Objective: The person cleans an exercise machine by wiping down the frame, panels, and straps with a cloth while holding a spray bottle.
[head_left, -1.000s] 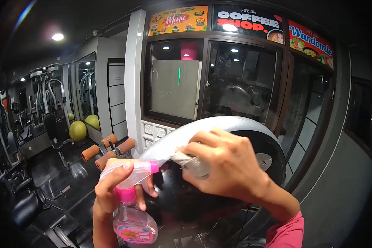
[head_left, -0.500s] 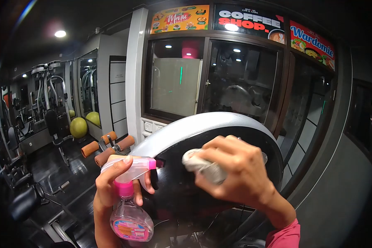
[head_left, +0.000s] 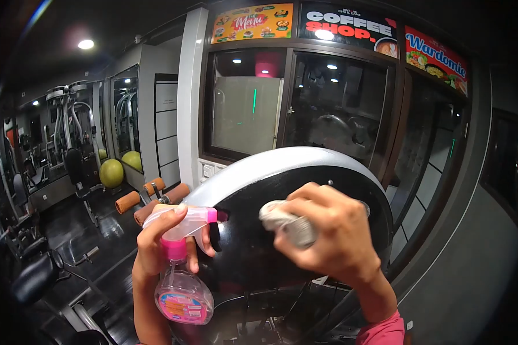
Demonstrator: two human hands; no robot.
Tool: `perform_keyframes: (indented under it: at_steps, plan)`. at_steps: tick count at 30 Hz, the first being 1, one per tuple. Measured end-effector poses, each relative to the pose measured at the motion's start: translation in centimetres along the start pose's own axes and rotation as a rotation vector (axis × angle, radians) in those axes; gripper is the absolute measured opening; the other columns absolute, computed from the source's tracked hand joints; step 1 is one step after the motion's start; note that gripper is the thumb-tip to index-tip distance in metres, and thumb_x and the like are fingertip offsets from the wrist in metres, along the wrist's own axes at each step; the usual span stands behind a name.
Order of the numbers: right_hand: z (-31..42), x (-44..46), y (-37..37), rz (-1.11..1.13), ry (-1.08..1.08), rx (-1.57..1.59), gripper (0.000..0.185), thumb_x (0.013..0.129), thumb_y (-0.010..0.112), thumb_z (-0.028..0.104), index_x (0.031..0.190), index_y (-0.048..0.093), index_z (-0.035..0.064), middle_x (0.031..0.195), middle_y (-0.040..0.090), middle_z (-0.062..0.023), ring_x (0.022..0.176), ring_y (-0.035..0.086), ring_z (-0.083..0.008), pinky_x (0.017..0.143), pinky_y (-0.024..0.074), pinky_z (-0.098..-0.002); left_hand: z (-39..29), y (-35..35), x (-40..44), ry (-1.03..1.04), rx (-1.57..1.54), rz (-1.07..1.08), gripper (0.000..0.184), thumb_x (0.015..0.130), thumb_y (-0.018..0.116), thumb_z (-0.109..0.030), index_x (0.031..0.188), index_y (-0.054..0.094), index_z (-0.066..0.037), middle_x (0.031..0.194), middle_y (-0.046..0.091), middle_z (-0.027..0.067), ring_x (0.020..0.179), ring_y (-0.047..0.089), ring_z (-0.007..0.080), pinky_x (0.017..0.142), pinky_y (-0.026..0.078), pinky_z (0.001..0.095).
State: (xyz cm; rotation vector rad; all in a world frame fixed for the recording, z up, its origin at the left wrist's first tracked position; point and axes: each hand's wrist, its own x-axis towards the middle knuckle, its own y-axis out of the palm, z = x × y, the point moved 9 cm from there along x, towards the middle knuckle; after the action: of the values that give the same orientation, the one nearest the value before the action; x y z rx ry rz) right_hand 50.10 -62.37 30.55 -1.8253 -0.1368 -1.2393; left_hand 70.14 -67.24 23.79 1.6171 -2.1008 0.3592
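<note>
A clear spray bottle (head_left: 184, 296) with a pink collar and pink nozzle hangs upright from my left hand (head_left: 155, 244), which is wrapped around its trigger head. The nozzle points right, toward a black panel (head_left: 253, 253) with a curved silver rim (head_left: 293, 158). In front of that panel, my right hand (head_left: 334, 233) is closed on a bunched whitish-grey cloth (head_left: 290, 224). Whether the cloth touches the panel I cannot tell. A pink sleeve (head_left: 383, 329) covers part of my right forearm.
Orange-brown foam rollers (head_left: 147, 198) stand left of the panel. Farther left are a black padded seat (head_left: 37, 279), a weight machine (head_left: 69, 126) and a green exercise ball (head_left: 111, 173). Behind the panel, framed windows (head_left: 336, 109) sit below a coffee shop sign (head_left: 348, 29).
My right hand with the cloth has shifted slightly up and right across the panel. The spray bottle sits a little higher in view. The camera view has moved slightly.
</note>
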Motion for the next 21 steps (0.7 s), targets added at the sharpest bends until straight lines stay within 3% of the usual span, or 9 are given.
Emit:
perform_keyframes:
  at_steps: [2,4,6,8,12,14,17,21]
  plan:
    - [-1.8,-0.6,-1.4,-0.087,0.102,-0.085,0.022,0.072,0.077,0.023,0.091,0.072,0.0124,0.085,0.063,-0.0023,0.075,0.063,-0.0222,0.066,0.0531,-0.0368,0.1,0.0,-0.1,0.003,-0.003,0.007,0.061,0.091,0.045,-0.044,0.083,0.063,0.014,0.067,0.063,0.0218,0.05,0.066,0.029,0.034,0.05,0.0282]
    - [-2.0,-1.0,-1.7,-0.166,0.132,-0.123,0.022,0.067,0.077,0.017,0.084,0.07,0.0059,0.087,0.066,-0.0058,0.075,0.066,-0.0242,0.066,0.053,-0.0342,0.0,-0.1,-0.2,0.036,-0.036,0.016,0.057,0.095,0.042,-0.037,0.087,0.064,0.015,0.074,0.065,0.0215,0.049,0.066,0.0263,0.039,0.051,0.0276]
    - [0.1,-1.2,-0.9,-0.17,0.098,-0.222,0.025,0.065,0.079,0.017,0.085,0.069,0.0073,0.089,0.065,-0.005,0.076,0.064,-0.0234,0.065,0.0526,-0.0344,0.0,0.0,-0.1,0.041,-0.037,0.028,0.057,0.096,0.042,-0.037,0.087,0.064,0.015,0.073,0.065,0.0216,0.049,0.065,0.0259,0.039,0.051,0.0276]
    - [2.0,-1.8,0.7,-0.124,-0.006,-0.101,0.031,0.062,0.082,0.018,0.09,0.069,0.0104,0.09,0.065,-0.0032,0.074,0.061,-0.0221,0.062,0.0523,-0.0338,0.1,-0.2,-0.3,0.058,-0.053,0.011,0.056,0.095,0.042,-0.037,0.086,0.064,0.014,0.073,0.065,0.021,0.048,0.065,0.0252,0.039,0.051,0.0274]
    - [3.0,-3.3,0.8,-0.036,-0.006,-0.085,0.034,0.063,0.082,0.018,0.094,0.072,0.0113,0.09,0.066,-0.003,0.075,0.063,-0.0227,0.062,0.0535,-0.0354,0.4,-0.3,-0.4,0.025,-0.059,0.025,0.054,0.094,0.044,-0.036,0.087,0.064,0.014,0.074,0.066,0.02,0.048,0.065,0.0249,0.039,0.05,0.0277]
    - [0.9,-4.0,-0.4,-0.055,0.069,-0.102,0.029,0.07,0.078,0.023,0.096,0.071,0.014,0.093,0.065,0.0011,0.078,0.063,-0.0199,0.063,0.0553,-0.0338,0.8,0.0,-0.2,0.011,-0.079,0.083,0.053,0.093,0.045,-0.036,0.088,0.064,0.013,0.074,0.066,0.0192,0.047,0.064,0.0244,0.039,0.05,0.0278]
    - [-1.5,-4.5,-1.6,-0.164,0.188,-0.151,0.026,0.069,0.079,0.022,0.092,0.071,0.0125,0.092,0.066,-0.0021,0.078,0.064,-0.0217,0.067,0.0541,-0.0365,0.7,0.2,-0.3,0.01,-0.064,0.105,0.051,0.092,0.046,-0.036,0.09,0.064,0.012,0.074,0.066,0.0186,0.046,0.063,0.0233,0.04,0.05,0.0273]
    - [1.7,-4.4,0.1,-0.179,0.193,-0.239,0.029,0.069,0.078,0.023,0.094,0.068,0.0126,0.095,0.064,-0.0013,0.079,0.062,-0.022,0.063,0.0543,-0.0359,0.8,0.4,-0.3,0.01,-0.072,0.138,0.05,0.091,0.047,-0.036,0.092,0.064,0.011,0.075,0.066,0.0173,0.046,0.062,0.0222,0.04,0.049,0.027]
